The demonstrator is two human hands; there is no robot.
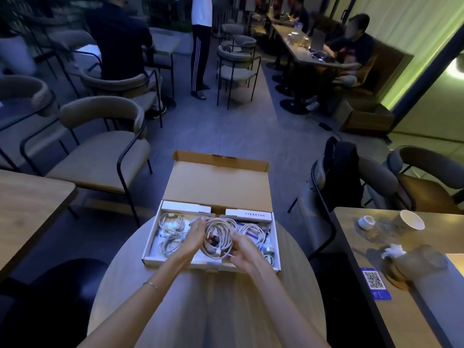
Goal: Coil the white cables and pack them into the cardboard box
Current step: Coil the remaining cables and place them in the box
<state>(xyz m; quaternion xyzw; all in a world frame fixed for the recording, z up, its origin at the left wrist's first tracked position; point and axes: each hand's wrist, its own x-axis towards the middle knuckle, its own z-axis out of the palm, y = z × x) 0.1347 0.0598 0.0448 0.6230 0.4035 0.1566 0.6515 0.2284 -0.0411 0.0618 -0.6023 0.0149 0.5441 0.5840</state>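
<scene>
While both hands are holding the coil (218, 237) over the box (150, 247), packing is underway. Left hand (195, 234) grip is curling round its edge, right hand (242, 247) pinching it; next it likely needs seating flat.

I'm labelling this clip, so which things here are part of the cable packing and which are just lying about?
Part of the job: cardboard box, cable coil, left hand, right hand, packed cables.
Just lying about: paper cup, QR card, backpack, small white cup.

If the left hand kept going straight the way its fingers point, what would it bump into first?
Probably the big white cable coil: the left hand points up and right at it, seemingly touching already. Depth is hard to judge.
</scene>
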